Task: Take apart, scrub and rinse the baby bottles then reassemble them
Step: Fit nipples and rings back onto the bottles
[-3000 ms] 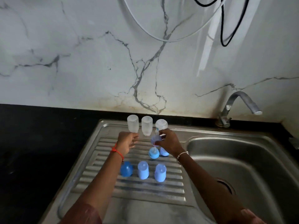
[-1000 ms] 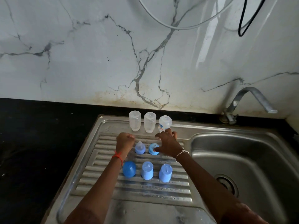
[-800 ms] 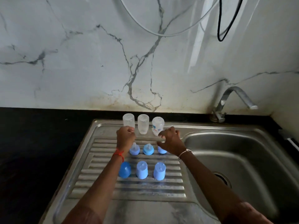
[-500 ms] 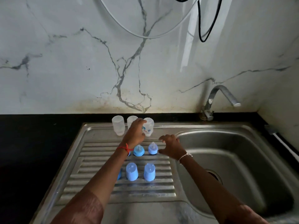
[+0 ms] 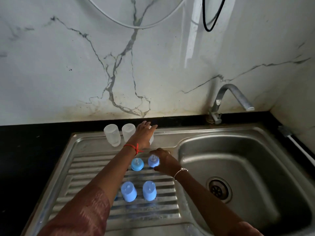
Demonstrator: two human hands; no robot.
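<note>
Your left hand (image 5: 142, 135) reaches across to the rightmost of the three clear bottle bodies standing upside down at the back edge of the draining board (image 5: 81, 169); that third bottle (image 5: 151, 140) is almost wholly hidden behind your hand, and with your fingers spread over it I cannot tell whether you have closed on it. Your right hand (image 5: 164, 162) curls round the right-hand teat ring (image 5: 153, 161), fingertips touching its far side, though whether it is truly gripped is not clear either. Judging by the layout, you are starting to reassemble: bottle in one hand, teat ring in the other. Take the bottle round its middle, not by the rim, and lift it straight up so it does not knock the second bottle (image 5: 128, 134) just beside it, nor the first bottle (image 5: 112, 136) beyond. Turn it mouth-up before bringing the ring to it. Pick the ring up by its collar, not the soft teat, and keep clear of the other teat ring (image 5: 137, 164) next to it. Wet plastic will probably slip, so hold firmly and start the thread level. Two blue caps (image 5: 128, 193) and (image 5: 149, 190) wait nearer you; a third is hidden under your forearm.
</note>
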